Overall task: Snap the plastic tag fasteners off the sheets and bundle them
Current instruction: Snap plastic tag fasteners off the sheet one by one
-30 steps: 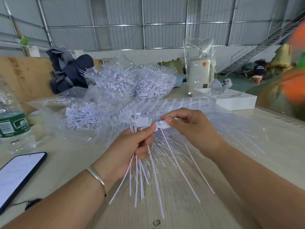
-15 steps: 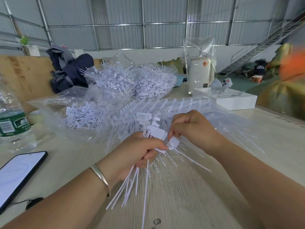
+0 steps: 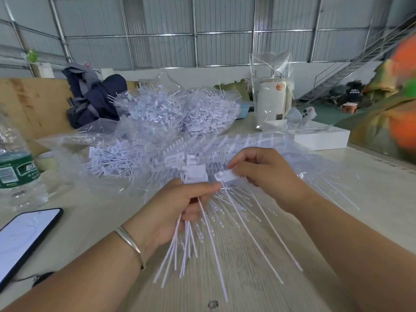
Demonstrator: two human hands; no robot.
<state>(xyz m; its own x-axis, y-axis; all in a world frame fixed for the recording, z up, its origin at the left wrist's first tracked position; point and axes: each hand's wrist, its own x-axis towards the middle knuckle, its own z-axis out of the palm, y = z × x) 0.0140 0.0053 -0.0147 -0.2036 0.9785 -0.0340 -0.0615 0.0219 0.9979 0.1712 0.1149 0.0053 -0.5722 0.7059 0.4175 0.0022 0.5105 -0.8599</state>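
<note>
My left hand [image 3: 177, 206] grips a bundle of white plastic tag fasteners [image 3: 193, 174]; their flat heads stick up above my fist and their thin tails [image 3: 182, 251] fan down towards me. My right hand [image 3: 265, 176] pinches the head of a single fastener [image 3: 226, 176] just right of the bundle, its tail running down over the table. Under both hands lies a sheet of joined fasteners [image 3: 225, 145] on clear plastic. Heaps of loose fasteners [image 3: 180, 111] fill open bags behind.
A phone [image 3: 22, 237] with a lit screen lies at the left edge, a water bottle [image 3: 15, 174] beyond it. A tape roll [image 3: 47, 163], a dark jacket [image 3: 94, 97], a white box [image 3: 319, 136] and a bagged white canister [image 3: 272, 102] stand further back on the wooden table [image 3: 247, 278].
Both hands lifted slightly and parted. My right hand, which had pushed a fastener against the bundle half a second ago, now pinches a fastener head beside it.
</note>
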